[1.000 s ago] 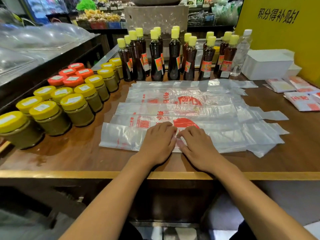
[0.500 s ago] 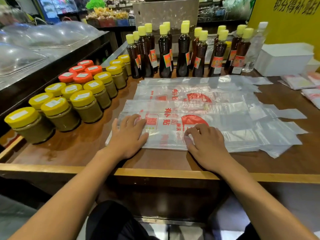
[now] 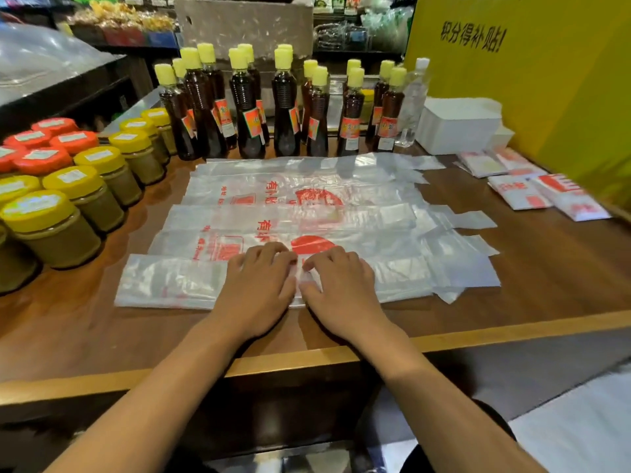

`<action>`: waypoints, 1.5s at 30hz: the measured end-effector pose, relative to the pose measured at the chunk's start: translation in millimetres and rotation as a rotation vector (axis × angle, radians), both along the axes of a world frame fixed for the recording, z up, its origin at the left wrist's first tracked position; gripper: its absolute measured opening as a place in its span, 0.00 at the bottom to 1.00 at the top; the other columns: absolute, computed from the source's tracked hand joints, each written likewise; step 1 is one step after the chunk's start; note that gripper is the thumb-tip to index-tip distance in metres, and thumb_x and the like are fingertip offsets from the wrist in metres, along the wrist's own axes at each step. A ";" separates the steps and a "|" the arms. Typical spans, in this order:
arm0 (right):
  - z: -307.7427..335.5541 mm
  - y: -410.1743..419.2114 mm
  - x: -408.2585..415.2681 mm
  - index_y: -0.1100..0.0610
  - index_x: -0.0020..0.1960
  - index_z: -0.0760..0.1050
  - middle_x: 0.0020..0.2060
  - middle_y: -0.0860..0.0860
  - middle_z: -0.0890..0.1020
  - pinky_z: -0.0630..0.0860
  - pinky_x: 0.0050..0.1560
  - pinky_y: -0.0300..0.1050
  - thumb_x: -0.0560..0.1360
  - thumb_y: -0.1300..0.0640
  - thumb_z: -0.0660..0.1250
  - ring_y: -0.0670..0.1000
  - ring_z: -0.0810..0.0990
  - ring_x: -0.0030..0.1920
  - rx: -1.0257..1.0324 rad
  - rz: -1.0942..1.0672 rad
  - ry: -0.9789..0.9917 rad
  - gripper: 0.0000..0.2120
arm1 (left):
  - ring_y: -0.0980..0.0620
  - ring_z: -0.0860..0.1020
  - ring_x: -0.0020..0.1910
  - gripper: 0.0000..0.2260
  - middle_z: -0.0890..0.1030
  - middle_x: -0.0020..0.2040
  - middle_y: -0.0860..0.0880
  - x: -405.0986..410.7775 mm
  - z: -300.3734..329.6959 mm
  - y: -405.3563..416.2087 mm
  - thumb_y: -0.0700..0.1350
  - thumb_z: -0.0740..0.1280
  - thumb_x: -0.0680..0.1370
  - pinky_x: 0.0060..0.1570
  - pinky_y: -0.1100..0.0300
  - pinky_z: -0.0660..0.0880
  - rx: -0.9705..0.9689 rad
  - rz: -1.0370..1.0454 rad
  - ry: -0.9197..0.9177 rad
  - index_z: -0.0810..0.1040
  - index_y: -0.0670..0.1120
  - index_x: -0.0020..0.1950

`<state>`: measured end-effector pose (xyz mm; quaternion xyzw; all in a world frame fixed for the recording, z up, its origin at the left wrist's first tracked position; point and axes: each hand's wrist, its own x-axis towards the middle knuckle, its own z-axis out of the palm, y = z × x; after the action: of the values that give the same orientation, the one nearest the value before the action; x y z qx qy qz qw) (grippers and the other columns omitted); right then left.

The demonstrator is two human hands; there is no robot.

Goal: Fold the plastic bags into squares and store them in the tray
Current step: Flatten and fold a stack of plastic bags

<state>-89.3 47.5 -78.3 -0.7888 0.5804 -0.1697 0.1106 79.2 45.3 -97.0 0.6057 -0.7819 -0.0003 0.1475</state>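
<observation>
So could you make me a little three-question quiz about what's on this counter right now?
1. True or false: both hands, the left hand and the right hand, press on the nearest plastic bag.
2. Which lid colours do the jars at the left show? A) yellow and red B) blue and green C) black only
3. Fill in: the folded squares lie on the ____ side of the counter.

Key: 1 true; 2 A; 3 right

Wooden counter (image 3: 512, 302) before a yellow wall panel (image 3: 546, 80), stocked shop shelves (image 3: 136, 29) behind.
</observation>
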 end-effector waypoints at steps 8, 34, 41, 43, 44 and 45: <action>45.4 -98.7 1.7 0.48 0.65 0.76 0.66 0.52 0.74 0.71 0.65 0.56 0.78 0.49 0.66 0.56 0.72 0.66 -0.061 -0.015 -0.083 0.16 | 0.50 0.65 0.68 0.19 0.68 0.70 0.53 -2.4 7.0 -2.9 0.53 0.56 0.82 0.67 0.50 0.60 0.030 -0.008 0.048 0.69 0.53 0.72; 18.8 -59.0 14.2 0.48 0.46 0.79 0.45 0.46 0.80 0.58 0.64 0.54 0.75 0.57 0.69 0.52 0.78 0.52 -0.444 0.276 0.207 0.04 | 0.45 0.63 0.67 0.18 0.73 0.63 0.47 2.7 12.8 4.7 0.43 0.76 0.70 0.61 0.51 0.55 -0.320 0.088 0.069 0.78 0.53 0.57; -1.6 -56.4 5.8 0.49 0.51 0.80 0.49 0.46 0.77 0.71 0.55 0.52 0.78 0.56 0.64 0.50 0.73 0.52 -0.173 0.293 -0.026 0.06 | 0.47 0.68 0.65 0.12 0.72 0.66 0.50 13.8 3.2 -4.4 0.49 0.60 0.82 0.63 0.50 0.66 -0.094 0.103 0.106 0.75 0.49 0.64; -1.2 -52.8 4.1 0.48 0.52 0.80 0.50 0.47 0.77 0.70 0.55 0.51 0.79 0.54 0.64 0.50 0.73 0.54 -0.164 0.284 -0.019 0.06 | 0.49 0.71 0.60 0.11 0.74 0.62 0.51 14.1 1.4 -7.4 0.51 0.57 0.83 0.59 0.51 0.68 -0.096 0.113 0.120 0.75 0.50 0.61; -1.1 -51.7 3.7 0.48 0.53 0.80 0.52 0.47 0.77 0.70 0.55 0.51 0.79 0.52 0.64 0.50 0.73 0.55 -0.175 0.268 0.003 0.07 | 0.49 0.71 0.59 0.11 0.74 0.61 0.51 14.0 0.9 -9.0 0.51 0.57 0.83 0.58 0.51 0.68 -0.098 0.124 0.119 0.74 0.51 0.60; -1.2 -51.4 2.8 0.48 0.53 0.79 0.53 0.48 0.77 0.69 0.55 0.51 0.79 0.49 0.64 0.51 0.73 0.56 -0.190 0.238 0.035 0.07 | 0.50 0.70 0.58 0.10 0.73 0.60 0.52 13.6 0.4 -10.5 0.52 0.57 0.83 0.57 0.52 0.68 -0.098 0.136 0.111 0.73 0.51 0.60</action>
<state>-86.5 -3.9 -79.5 -0.8618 0.4659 -0.1957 0.0449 92.8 34.8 -96.6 0.6487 -0.7285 0.0145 0.2197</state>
